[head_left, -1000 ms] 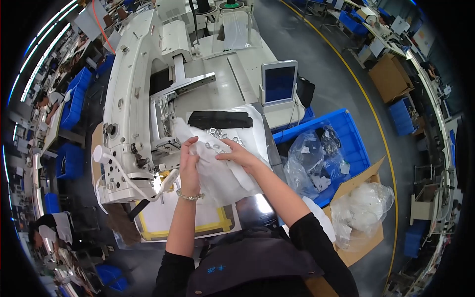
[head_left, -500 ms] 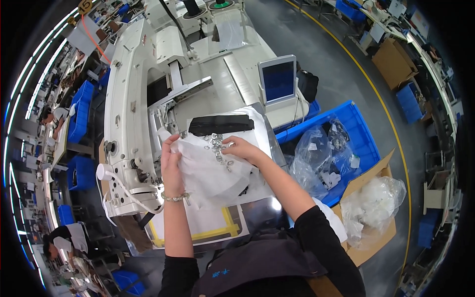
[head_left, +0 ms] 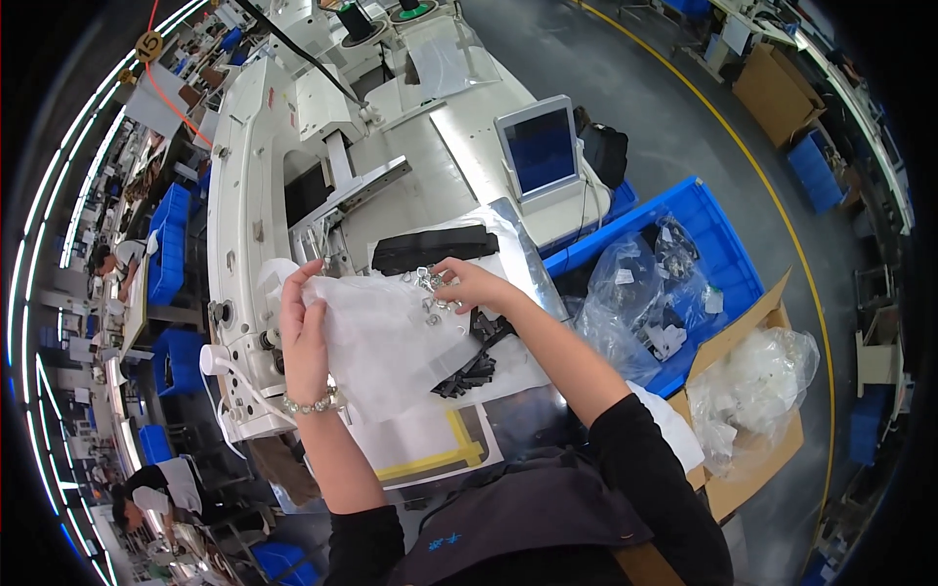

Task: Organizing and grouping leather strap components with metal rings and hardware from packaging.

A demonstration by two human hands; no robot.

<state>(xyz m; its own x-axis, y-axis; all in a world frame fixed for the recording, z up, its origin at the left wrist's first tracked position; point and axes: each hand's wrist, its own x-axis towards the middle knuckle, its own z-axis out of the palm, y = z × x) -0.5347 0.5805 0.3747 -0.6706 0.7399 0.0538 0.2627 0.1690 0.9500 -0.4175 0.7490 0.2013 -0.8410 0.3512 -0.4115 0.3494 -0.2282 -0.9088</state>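
Note:
My left hand (head_left: 305, 332), with a beaded bracelet at the wrist, grips the left edge of a thin white translucent sheet (head_left: 376, 337) between thumb and fingers. My right hand (head_left: 477, 286) is over a small pile of silvery metal rings (head_left: 427, 280), its bent thumb and fingertips closing around some of them; the exact pieces are partly hidden. Just beyond the pile lies a folded bundle of black strips (head_left: 435, 248). Several short black pieces (head_left: 472, 376) lie in a heap by the sheet's right edge, below my right wrist.
A large white sewing machine (head_left: 244, 225) stands on the left. Behind the work is a screen on a stand (head_left: 539, 148). To the right are a blue bin (head_left: 728, 256) with plastic bags and an open cardboard box (head_left: 747, 479). A yellow-taped template (head_left: 459, 439) lies in front.
My left hand has drawn the white sheet leftward, baring more of the black pieces on the right. My right hand stays at the metal rings, and the view has shifted slightly.

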